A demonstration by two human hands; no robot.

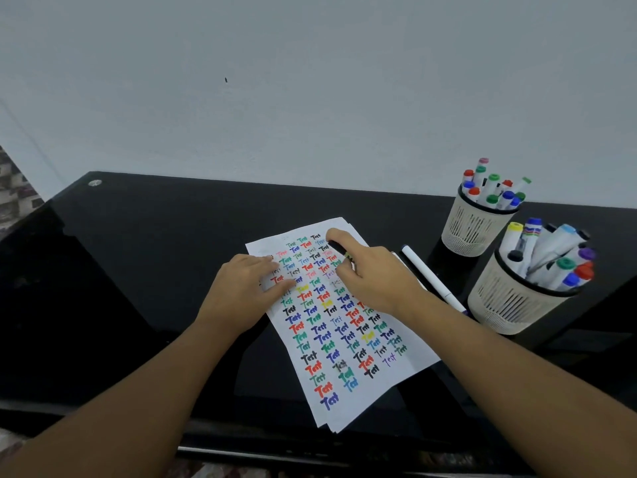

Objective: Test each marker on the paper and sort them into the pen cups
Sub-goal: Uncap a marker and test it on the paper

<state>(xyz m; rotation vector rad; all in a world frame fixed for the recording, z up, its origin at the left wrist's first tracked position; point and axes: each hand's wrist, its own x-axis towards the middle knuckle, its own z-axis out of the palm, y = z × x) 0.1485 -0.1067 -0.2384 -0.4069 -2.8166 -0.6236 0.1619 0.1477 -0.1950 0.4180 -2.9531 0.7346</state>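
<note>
Beside the paper (344, 339) lies a white pen (431, 276); two cups (496, 305) near.

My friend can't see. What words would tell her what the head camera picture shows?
A person's right hand holds a dark marker on a paper full of colourful "Test" words, while the left hand presses it flat on a black table. Two cream pen cups of markers and a white pen sit to the right.

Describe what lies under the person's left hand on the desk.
The left hand rests flat on the paper, covered in coloured "Test" words. The words beneath the palm are hidden. More sheets show under the top one at its edges.
</note>
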